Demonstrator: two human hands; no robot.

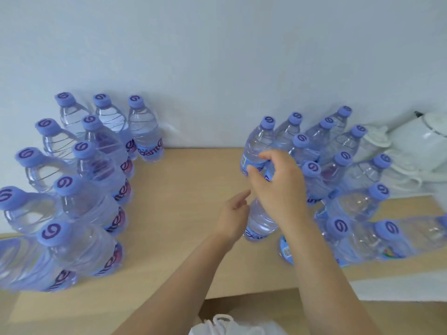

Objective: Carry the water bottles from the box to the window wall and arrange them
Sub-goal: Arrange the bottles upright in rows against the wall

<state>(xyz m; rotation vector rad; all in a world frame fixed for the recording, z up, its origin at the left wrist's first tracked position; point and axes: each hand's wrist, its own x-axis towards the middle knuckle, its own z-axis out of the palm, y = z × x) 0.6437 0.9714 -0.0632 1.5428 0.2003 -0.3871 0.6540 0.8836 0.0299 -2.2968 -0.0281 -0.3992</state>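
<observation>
1. Standing on the long light wooden shelf [188, 180] by the white wall [217, 56], two big groups of clear plastic water bottles with purple caps [338, 165] leave a gap.
2. One clear bottle [260, 221] stands at the right group's edge, between both hands.
3. Right hand [278, 182] hovers over it, fingers curled loosely, maybe touching.
4. Left hand [233, 213] is just beside it, fingers relaxed.
5. Push it snug and straight, gently.

- water bottles [145, 134]: clear plastic with a bluish tint, wavy ridges round the upper part
- caps [64, 97]: lilac-purple, darker purple swirl on top
- labels [151, 147]: blue with purple and white lettering
- floor [193, 180]: light tan wood look
- wall [217, 56]: plain pale bluish white
- kettle [420, 139] at the right edge: white
</observation>
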